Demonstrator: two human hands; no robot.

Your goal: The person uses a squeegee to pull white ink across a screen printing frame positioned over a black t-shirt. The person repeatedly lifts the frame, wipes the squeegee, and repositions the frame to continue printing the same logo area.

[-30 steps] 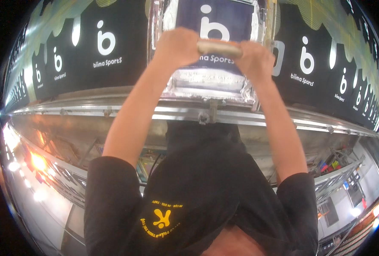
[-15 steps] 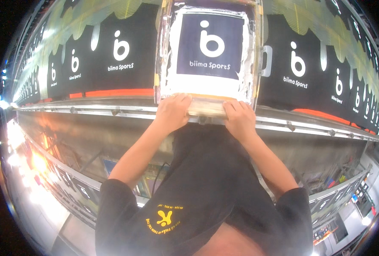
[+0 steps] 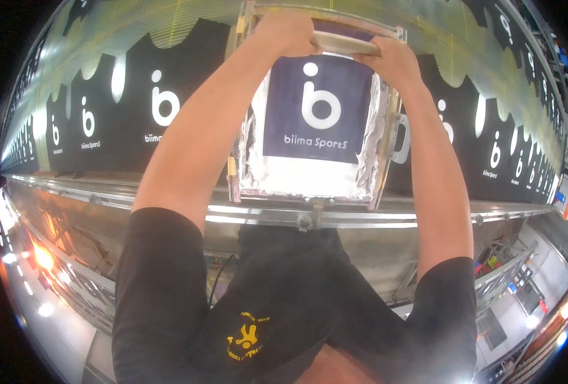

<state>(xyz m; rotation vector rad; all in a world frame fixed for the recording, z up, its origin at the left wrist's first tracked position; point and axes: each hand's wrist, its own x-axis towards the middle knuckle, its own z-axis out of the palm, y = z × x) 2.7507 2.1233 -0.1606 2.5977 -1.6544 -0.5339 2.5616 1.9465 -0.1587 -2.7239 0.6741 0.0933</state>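
A person screen-printing at a long printing table, both arms stretched out to the far end of a framed screen (image 3: 316, 121) that lies flat on one of a row of dark garment panels (image 3: 149, 109). The left hand (image 3: 288, 32) and the right hand (image 3: 389, 61) are both closed around a pale wooden squeegee handle (image 3: 346, 45), one at each end, fingers wrapped over the top; the blade itself is hidden behind the handle and the far rail of the frame. The frame sits against the metal rail (image 3: 360, 217) along the near edge of the table, its near end over a clamp or stop (image 3: 306, 221) there, and the open mesh shows a white emblem on dark blue, ringed by crinkled silvery tape.

The risks here look like the usual ones for a stroke begun at full reach (arms nearly straight, so little leverage). If one hand bears down harder than the other, the blade could tilt and lay the ink unevenly, leaving a thin or streaked side to the emblem. If the frame is not seated firmly against the near rail, a pull toward the body could drag it along and smear or double the print on the panel beneath. Ink pooled at the far edge could also creep past the tape. How much ink lies on the mesh cannot be told.
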